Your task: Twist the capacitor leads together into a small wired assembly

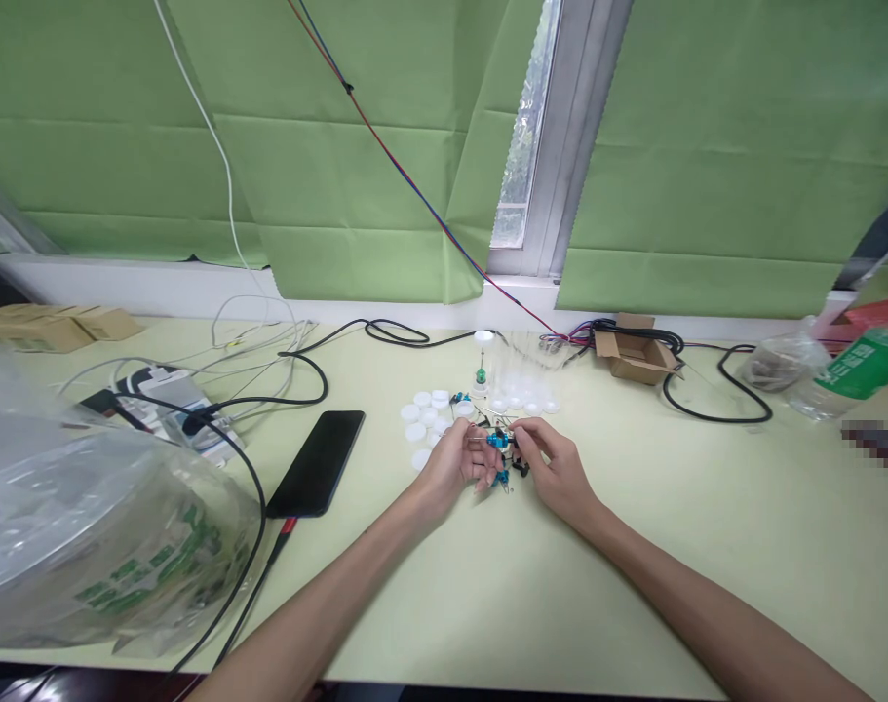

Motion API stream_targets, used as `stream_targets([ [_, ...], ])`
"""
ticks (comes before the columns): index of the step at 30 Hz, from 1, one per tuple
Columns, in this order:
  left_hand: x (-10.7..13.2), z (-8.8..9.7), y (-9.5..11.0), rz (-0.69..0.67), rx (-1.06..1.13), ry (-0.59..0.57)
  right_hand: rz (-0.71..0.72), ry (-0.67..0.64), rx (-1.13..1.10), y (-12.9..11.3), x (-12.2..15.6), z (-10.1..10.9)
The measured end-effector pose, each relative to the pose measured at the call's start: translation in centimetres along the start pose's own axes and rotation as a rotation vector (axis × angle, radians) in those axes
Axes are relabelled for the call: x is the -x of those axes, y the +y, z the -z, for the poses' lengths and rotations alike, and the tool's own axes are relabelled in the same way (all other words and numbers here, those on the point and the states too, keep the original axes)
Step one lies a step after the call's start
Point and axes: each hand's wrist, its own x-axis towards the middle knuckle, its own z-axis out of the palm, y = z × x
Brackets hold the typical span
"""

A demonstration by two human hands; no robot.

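Note:
Between my hands, over the middle of the table, is a small blue-and-black part with a thin metal rod (497,440). My left hand (459,458), palm partly up, has thumb and fingers closed on its rod end. The fingers of my right hand (557,466) pinch its dark end from the other side. Below and behind them lie more small blue pieces (501,478) and dark bits, partly hidden by the fingers. Round white caps (414,431) are spread beside my left hand. Just behind, clear tubes (521,385) and a green-based piece with a thin upright tip (481,374) stand together.
A black phone (317,463) lies to the left, near a large clear plastic bag (122,546) and a power strip (187,409) with cables. At the back right are an open cardboard box (635,353), black cable loops (736,420) and a green-labelled bottle (853,375).

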Motion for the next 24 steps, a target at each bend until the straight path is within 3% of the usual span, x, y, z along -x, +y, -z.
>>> stream_targets([
  [10,-0.06,0.32,0.19,-0.017,0.027,-0.002,0.138,0.003,0.033,-0.28,0.02,0.08],
  [24,-0.06,0.09,0.11,0.007,0.013,0.021,0.032,0.009,-0.003,0.38,-0.09,-0.09],
])
